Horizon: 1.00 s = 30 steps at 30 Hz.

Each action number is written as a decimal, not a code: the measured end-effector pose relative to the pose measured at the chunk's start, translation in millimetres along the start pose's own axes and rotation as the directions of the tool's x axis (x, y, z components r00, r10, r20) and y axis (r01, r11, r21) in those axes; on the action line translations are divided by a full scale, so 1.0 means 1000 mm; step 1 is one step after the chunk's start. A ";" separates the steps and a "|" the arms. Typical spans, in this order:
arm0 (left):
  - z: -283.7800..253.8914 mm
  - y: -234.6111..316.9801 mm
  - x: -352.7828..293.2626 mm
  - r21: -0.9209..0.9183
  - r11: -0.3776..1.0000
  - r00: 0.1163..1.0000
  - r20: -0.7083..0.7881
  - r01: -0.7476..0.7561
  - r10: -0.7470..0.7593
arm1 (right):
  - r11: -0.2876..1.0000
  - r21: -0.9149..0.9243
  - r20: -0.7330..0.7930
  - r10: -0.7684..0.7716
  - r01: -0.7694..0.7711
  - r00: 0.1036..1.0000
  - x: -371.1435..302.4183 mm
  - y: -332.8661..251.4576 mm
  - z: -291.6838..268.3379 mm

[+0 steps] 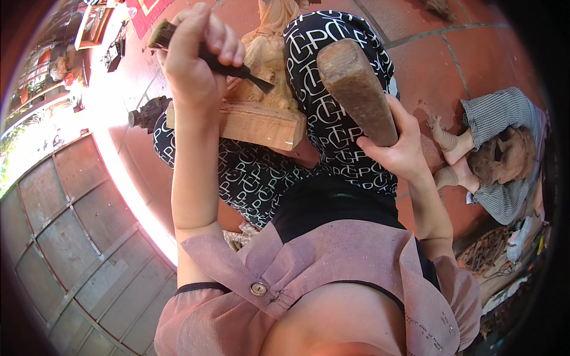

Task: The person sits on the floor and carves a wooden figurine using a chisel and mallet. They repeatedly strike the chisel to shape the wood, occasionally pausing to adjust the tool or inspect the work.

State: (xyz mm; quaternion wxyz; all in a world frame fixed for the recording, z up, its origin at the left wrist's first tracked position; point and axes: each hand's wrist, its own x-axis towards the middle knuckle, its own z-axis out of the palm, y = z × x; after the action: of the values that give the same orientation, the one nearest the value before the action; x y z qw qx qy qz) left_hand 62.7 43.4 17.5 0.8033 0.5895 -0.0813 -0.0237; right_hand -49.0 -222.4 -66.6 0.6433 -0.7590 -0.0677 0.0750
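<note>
My left hand (199, 59) is closed around the dark handle of a chisel (222, 63). Its flat, flared tip points down to the right, over a pale wood carving (261, 59); whether it touches the wood I cannot tell. The carving lies between my legs, its squared base (261, 126) toward me. On the right, my right hand (404, 145) grips a worn wooden mallet (356, 89) near its lower end. The mallet is tilted, its thick end raised beside the carving and above my patterned trouser leg (309, 77).
Reddish floor tiles (421, 65) surround me. To the right another person sits, with bare feet (460, 145) and a brown wooden piece (504, 154) between the striped trouser legs. A metal panelled door (77, 202) stands at the left. Beside the base lies a dark knobbly object (148, 114).
</note>
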 end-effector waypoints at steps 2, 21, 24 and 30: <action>-0.017 -0.008 0.002 -0.042 0.996 0.995 -0.044 0.083 -0.085 | 1.000 0.010 0.013 0.021 -0.021 1.000 0.000 -0.001 0.000; -0.003 -0.003 0.004 0.055 0.998 0.999 0.018 0.031 -0.032 | 0.996 0.018 0.033 0.084 -0.085 0.996 0.000 0.001 -0.002; 0.007 -0.015 0.019 0.030 0.989 0.982 -0.131 0.143 -0.138 | 0.996 0.030 0.031 0.085 -0.086 0.996 0.000 0.001 -0.001; 0.005 -0.026 0.026 -0.054 0.967 0.948 -0.193 0.248 -0.254 | 0.997 0.037 0.023 0.071 -0.072 0.997 0.000 0.000 -0.001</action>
State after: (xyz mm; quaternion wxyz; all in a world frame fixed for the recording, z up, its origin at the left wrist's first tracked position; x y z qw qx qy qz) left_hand 89.2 27.7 -3.1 0.8063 0.5827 0.0752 -0.0680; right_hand -48.7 -223.7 -66.9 0.6537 -0.7477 -0.0460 0.1074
